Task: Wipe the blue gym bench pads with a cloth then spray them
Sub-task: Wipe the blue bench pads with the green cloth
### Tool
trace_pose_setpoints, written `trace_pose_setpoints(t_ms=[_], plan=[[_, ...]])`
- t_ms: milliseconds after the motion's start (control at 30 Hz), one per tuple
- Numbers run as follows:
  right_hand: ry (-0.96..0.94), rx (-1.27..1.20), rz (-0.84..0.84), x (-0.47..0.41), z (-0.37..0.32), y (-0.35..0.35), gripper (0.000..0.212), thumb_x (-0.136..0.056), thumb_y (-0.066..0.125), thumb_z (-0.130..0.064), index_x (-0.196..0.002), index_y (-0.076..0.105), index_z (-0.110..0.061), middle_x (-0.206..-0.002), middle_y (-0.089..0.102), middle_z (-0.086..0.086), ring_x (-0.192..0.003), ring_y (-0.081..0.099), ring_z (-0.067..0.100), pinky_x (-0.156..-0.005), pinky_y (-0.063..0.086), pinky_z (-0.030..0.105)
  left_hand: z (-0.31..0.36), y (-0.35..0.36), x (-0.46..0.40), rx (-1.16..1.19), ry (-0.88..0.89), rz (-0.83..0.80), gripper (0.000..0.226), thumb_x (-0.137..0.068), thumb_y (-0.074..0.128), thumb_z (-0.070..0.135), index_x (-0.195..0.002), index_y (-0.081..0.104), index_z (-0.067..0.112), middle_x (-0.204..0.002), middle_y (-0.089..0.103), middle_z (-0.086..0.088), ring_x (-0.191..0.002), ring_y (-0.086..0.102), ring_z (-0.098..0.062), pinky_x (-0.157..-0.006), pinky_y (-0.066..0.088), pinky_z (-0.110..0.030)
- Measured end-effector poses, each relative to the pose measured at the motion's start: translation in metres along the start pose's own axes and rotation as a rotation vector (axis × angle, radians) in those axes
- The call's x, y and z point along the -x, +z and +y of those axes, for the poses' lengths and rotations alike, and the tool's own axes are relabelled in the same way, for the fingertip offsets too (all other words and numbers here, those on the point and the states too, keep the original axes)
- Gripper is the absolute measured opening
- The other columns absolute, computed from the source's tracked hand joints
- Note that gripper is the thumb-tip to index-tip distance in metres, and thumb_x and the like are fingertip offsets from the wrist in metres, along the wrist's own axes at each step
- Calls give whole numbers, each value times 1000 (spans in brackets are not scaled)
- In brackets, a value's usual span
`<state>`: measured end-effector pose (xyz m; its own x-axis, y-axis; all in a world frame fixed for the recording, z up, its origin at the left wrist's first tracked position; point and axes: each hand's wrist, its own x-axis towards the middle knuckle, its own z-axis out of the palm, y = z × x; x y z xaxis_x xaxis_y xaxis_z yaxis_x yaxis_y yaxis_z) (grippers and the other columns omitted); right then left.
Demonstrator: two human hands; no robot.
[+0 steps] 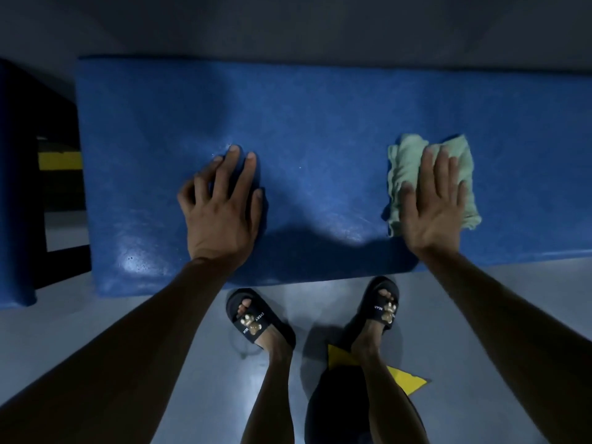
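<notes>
Flat-fingered, your right hand (435,203) presses the cloth (429,181) onto the bench pad (320,123); your left hand (224,206) braces bare. Unwiped pad runs long toward nine o'clock, so sweep that way.

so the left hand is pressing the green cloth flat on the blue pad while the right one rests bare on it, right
Not quite: the hands are swapped. In the head view the right hand presses the green cloth flat on the blue pad, fingers straight, while the left hand rests bare on the pad with its fingers spread.
</notes>
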<state>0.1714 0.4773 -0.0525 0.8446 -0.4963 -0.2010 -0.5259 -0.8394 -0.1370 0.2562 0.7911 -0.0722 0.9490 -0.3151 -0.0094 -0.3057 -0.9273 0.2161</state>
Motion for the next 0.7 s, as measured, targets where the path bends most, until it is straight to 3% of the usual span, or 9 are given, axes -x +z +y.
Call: trace_pose_setpoints(t_ms=[67,133,267,333,400,467,567,633,700], plan=[[249,-29,47,-2,-46,11,76,-97,7,-50,-162,4,-13,-170,3,12,-157,-1,33,-124,6,59,1,0,0,0,-6,-1,53,-105,34,45,-155,36,28,-163,33,2,-138,28,-25,-105,27,-48],[215,-1,46,12,-106,26,77,-97,3,-48,-162,2,-8,-170,1,16,-157,-2,37,-124,5,61,2,1,2,0,-12,5,52,-105,35,45,-154,38,28,-162,34,3,-138,29,-25,-105,27,-47],[-426,18,-44,52,-173,39,63,-106,20,-42,-162,15,-15,-170,8,11,-158,3,30,-126,6,54,-1,0,1,7,16,-12,50,-103,39,45,-149,45,27,-163,33,1,-136,33,-27,-104,27,-47],[-674,79,-81,41,-147,27,61,-106,22,-40,-162,17,-17,-170,12,7,-158,8,26,-126,12,51,-1,0,1,5,14,-2,49,-103,40,45,-148,45,28,-163,34,2,-135,35,-27,-103,28,-46],[-730,127,-111,18,-95,19,60,-106,22,-42,-162,17,-21,-170,14,4,-157,11,25,-125,13,52,2,0,-1,6,-6,3,51,-104,38,46,-152,40,30,-162,35,3,-136,36,-27,-104,28,-46],[-498,133,-86,-5,-33,8,63,-106,13,-46,-162,18,-16,-169,16,8,-157,11,28,-124,15,58,3,0,0,10,-18,-5,52,-104,37,46,-154,37,30,-162,34,3,-137,35,-26,-104,28,-46],[3,67,-70,-17,15,-8,73,-102,4,-55,-163,4,-15,-171,4,9,-158,0,29,-124,10,59,3,1,1,15,-13,-4,52,-104,38,45,-154,37,29,-162,35,2,-137,33,-26,-105,27,-47],[205,-2,-46,-15,-12,-4,76,-98,5,-53,-162,0,-11,-170,0,13,-157,-2,33,-124,7,60,2,1,-1,24,-16,-2,53,-104,39,45,-154,38,29,-162,35,1,-136,34,-26,-105,27,-47],[256,-6,-2,-8,-68,8,79,-96,4,-50,-161,4,-6,-169,3,19,-156,0,39,-123,7,62,2,1,-1,26,-26,-6,53,-104,42,45,-154,38,29,-162,35,2,-136,34,-26,-105,27,-47]])
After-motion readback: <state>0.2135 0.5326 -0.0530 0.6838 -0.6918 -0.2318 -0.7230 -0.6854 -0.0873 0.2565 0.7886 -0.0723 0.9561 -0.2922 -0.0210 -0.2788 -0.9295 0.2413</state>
